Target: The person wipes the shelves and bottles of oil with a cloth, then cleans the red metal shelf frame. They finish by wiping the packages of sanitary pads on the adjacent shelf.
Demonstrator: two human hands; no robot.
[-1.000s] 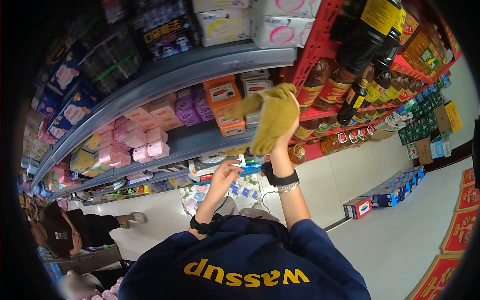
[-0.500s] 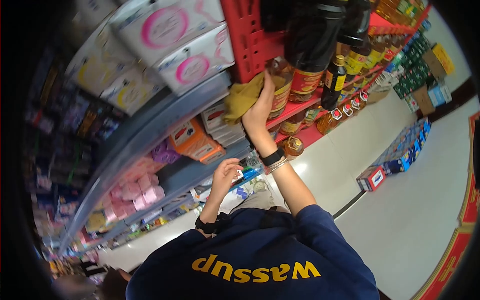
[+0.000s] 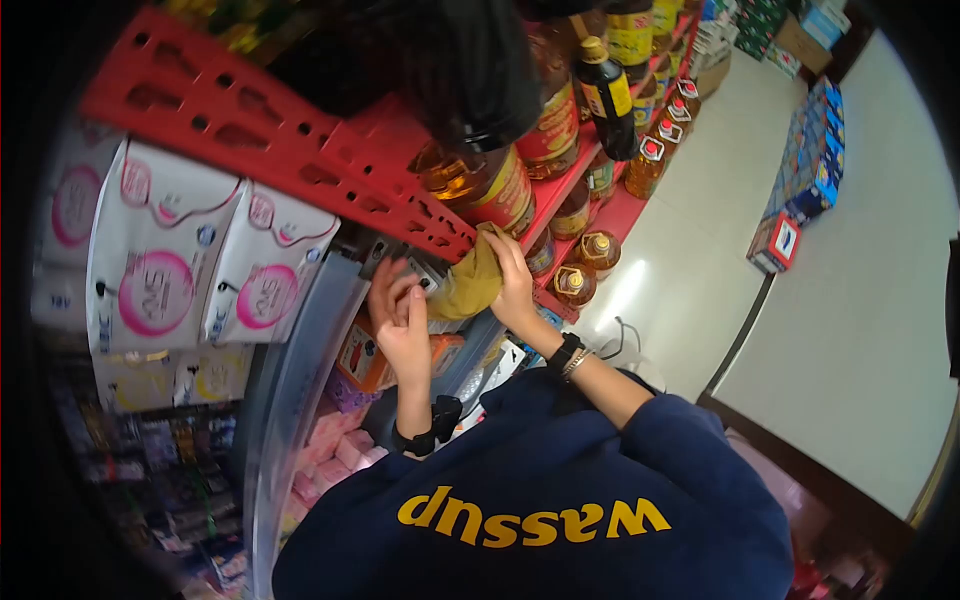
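1. Pale floor [image 3: 690, 200]: far right of the red upright [image 3: 290, 150], the perforated post crossing the view at a slant.
2. Red shelving [image 3: 617, 212]: right of the upright, carrying rows of bottles.
3. Grey shelf edge [image 3: 285, 430]: below the upright, curved by the lens; packets along it.
4. Navy shirt [image 3: 540, 460] of the wearer: below the upright's lower end, yellow lettering across it.
5. Blue cartons [image 3: 805, 160]: lined up well right of the upright, a red box [image 3: 775, 242] at their near end.
6. White packs [image 3: 160, 290] with pink circles: just below the upright, on its left stretch.
7. Large bottle [image 3: 505, 195], red-and-yellow label: just right of the upright's lower end, partly hidden by a dark blurred shape.
8. Dark bottle [image 3: 605, 100], gold cap: farther right of the upright, tilted in view.
9. Mustard cloth [image 3: 468, 287]: bunched at the upright's lower end, just under its tip.
10. Right hand [image 3: 515, 290]: right of that same tip, fingers bent over the cloth and gripping it.
11. Left hand [image 3: 400, 320]: below the upright, left of the cloth — fingers loosely parted and curved, nothing seen in its hold; contact with the cloth, cannot tell.
12. Black wristbands [image 3: 565, 350]: one on each wrist, below the upright's tip.
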